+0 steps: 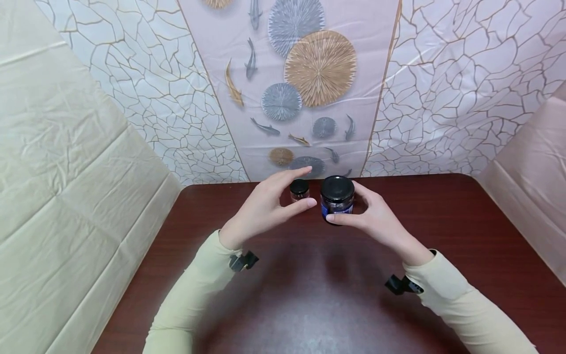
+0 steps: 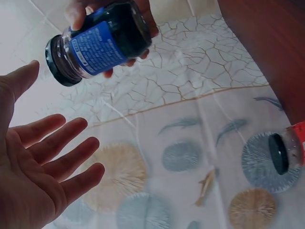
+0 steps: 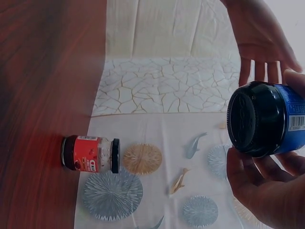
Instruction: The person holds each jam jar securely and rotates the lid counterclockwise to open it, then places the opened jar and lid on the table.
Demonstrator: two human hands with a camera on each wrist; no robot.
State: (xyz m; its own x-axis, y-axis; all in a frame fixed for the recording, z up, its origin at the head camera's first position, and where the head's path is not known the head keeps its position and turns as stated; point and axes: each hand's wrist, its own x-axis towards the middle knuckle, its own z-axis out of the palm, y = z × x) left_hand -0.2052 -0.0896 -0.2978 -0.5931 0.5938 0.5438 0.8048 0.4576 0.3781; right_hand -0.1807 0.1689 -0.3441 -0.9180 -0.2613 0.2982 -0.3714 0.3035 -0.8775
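Observation:
My right hand [image 1: 382, 219] grips a glass jar [image 1: 337, 196] with a black lid, dark contents and a blue label. Its thumb lies across the near side, with the other fingers around the far side. In the right wrist view the jar's dark base [image 3: 243, 119] shows, raised off the table. To its left, my left hand [image 1: 263, 201] is held with thumb and fingers spread, nothing in it; the left wrist view shows its bare palm [image 2: 35, 191]. Farther back, a smaller jar [image 3: 86, 153] with a red label and black lid stands upright on the table.
The dark red-brown wooden table [image 1: 309, 295] ends at a back wall covering [image 1: 318, 69] patterned with fish and round discs. Pale cloth panels [image 1: 66, 196] border the left and right sides. Small black cameras [image 1: 243, 261] sit on both wrists.

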